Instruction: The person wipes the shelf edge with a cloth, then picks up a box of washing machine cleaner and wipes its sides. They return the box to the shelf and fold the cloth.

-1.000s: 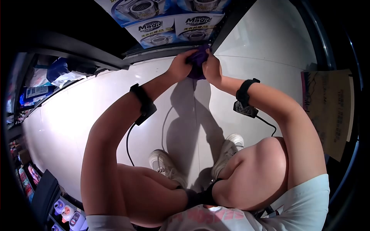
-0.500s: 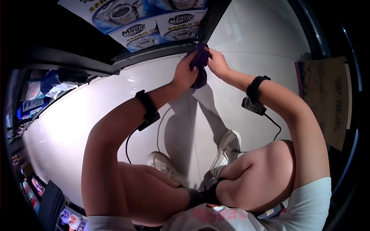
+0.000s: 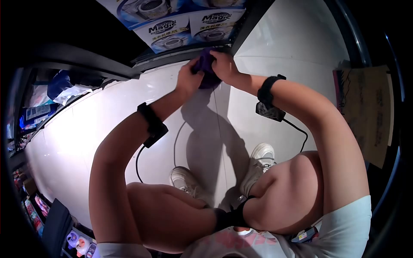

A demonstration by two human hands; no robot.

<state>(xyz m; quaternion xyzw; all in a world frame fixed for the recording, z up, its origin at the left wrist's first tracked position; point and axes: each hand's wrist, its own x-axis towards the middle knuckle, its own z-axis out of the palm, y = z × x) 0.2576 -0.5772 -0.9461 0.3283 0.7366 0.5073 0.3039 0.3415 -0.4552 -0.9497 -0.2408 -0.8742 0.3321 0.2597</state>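
A bunched purple cloth (image 3: 208, 81) is gripped between both hands in front of the low black shelf edge (image 3: 183, 55). My left hand (image 3: 189, 78) has its fingers closed on the cloth's left side. On the right side my right hand (image 3: 224, 66) also grips it, thumb and fingers near the top. Part of the cloth hangs below the hands, close to the floor. Blue and white washing-machine cleaner boxes (image 3: 170, 34) stand just beyond, on the shelf.
Glossy pale tiles make up the floor (image 3: 116, 124). To the left, a shelf holds plastic-wrapped packs (image 3: 64, 88). A cardboard box (image 3: 365, 112) stands at the right. Bottles (image 3: 79, 244) show at lower left. Black cables (image 3: 301, 131) hang from the wrist straps.
Both hands and the purple cloth have moved left along the shelf edge. The right hand has shifted its hold toward the cloth's top. The view has also shifted slightly.
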